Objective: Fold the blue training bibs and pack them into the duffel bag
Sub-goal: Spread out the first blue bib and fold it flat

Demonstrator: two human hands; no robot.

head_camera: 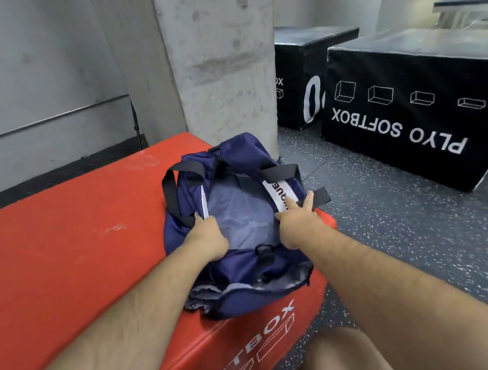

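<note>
A navy duffel bag (245, 291) with black straps lies on the right end of a red soft plyo box (58, 258). Its top is spread wide, and pale blue mesh fabric, the bibs (241, 216), fills the inside. My left hand (209, 236) grips the left rim of the opening beside a black strap. My right hand (298, 221) grips the right rim next to a white label band, with a finger stretched toward another strap. An open end pocket at the near side shows a grey lining.
A concrete pillar (219, 62) stands right behind the bag. Two black plyo soft boxes (413, 104) sit on the speckled rubber floor to the right. A grey wall with a rail runs along the left. My knee and shoe show at the bottom.
</note>
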